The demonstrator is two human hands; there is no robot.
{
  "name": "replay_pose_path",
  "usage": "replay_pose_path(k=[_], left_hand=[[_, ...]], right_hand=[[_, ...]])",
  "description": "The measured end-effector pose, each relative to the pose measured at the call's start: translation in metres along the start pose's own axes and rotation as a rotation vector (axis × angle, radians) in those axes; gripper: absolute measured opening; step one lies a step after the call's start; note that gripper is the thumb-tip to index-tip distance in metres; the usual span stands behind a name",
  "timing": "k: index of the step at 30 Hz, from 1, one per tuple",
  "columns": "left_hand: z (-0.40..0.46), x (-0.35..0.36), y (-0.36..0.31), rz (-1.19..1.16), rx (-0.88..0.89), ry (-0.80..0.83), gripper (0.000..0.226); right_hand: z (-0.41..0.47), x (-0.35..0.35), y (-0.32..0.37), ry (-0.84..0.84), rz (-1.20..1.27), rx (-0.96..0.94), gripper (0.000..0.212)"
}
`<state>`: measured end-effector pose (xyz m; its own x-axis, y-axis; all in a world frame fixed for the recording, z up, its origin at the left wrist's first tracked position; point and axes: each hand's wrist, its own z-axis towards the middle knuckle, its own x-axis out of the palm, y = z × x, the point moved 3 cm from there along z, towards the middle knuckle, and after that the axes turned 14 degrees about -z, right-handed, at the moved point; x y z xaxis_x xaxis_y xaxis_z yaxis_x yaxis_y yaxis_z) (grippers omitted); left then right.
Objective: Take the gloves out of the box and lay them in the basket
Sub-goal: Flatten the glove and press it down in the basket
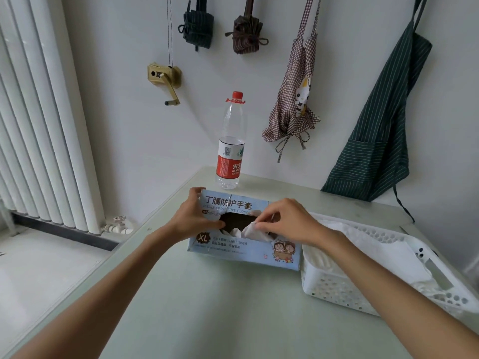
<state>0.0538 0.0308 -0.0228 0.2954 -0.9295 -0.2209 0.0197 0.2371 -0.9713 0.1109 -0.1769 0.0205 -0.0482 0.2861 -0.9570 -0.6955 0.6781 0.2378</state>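
White glove (251,227) pinched in my right hand (287,221); my left hand (193,216) grips the box (233,203). I should pull slowly, toward the basket (337,288) right.

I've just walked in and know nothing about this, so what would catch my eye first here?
Two bare hands work at a pale blue glove box mid-table: the left hand steadies it, the right hand pinches a white glove at its opening. A white basket sits right, a water bottle behind.

Probably home utility corner, radiator (39,112), aprons (293,99) (hanging)
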Motion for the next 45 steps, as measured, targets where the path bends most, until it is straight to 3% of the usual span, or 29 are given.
replay_pose_path(k=[6,12,15,18,20,23,26,28,33,36,38,41,45], left_hand=[[0.008,-0.001,0.002,0.041,-0.217,0.106,0.067],[0.004,0.010,0.016,0.126,-0.335,0.210,0.052],[0.002,0.011,0.014,0.136,-0.292,0.202,0.063],[0.003,0.007,-0.001,0.200,-0.066,0.097,0.076],[0.002,0.013,-0.016,0.218,0.074,0.219,0.079],[0.001,0.032,-0.023,0.365,0.060,0.472,0.070],[0.011,0.041,-0.022,0.566,0.182,0.358,0.041],[0.014,0.040,-0.024,0.627,0.241,0.253,0.036],[0.016,0.021,-0.022,0.611,0.196,0.139,0.040],[0.019,0.017,-0.020,0.738,0.205,0.107,0.047],[0.019,0.019,-0.016,0.765,0.128,0.137,0.049],[0.013,0.029,-0.009,0.686,-0.015,0.226,0.050],[0.002,0.036,-0.011,0.768,-0.045,0.090,0.058]], right_hand=[[0.001,-0.018,-0.009,-0.020,0.301,0.092,0.009],[0.008,-0.030,0.003,-0.096,0.257,0.080,0.008],[0.011,-0.044,0.000,-0.199,0.268,0.116,0.011],[0.015,-0.043,-0.007,-0.160,0.195,0.153,0.014],[0.018,-0.038,-0.012,-0.157,0.204,0.206,0.018],[0.024,-0.032,-0.018,-0.183,0.242,0.301,0.017],[0.025,-0.027,-0.025,-0.319,0.487,0.454,0.013],[0.022,-0.027,-0.031,-0.423,0.565,0.509,0.010],[0.016,-0.039,-0.044,-0.447,0.506,0.494,0.008],[0.016,-0.050,-0.042,-0.401,0.546,0.448,0.008],[0.016,-0.054,-0.045,-0.448,0.558,0.480,0.008],[0.017,-0.048,-0.047,-0.389,0.664,0.539,0.009],[0.013,-0.042,-0.054,-0.456,0.622,0.629,0.022]])
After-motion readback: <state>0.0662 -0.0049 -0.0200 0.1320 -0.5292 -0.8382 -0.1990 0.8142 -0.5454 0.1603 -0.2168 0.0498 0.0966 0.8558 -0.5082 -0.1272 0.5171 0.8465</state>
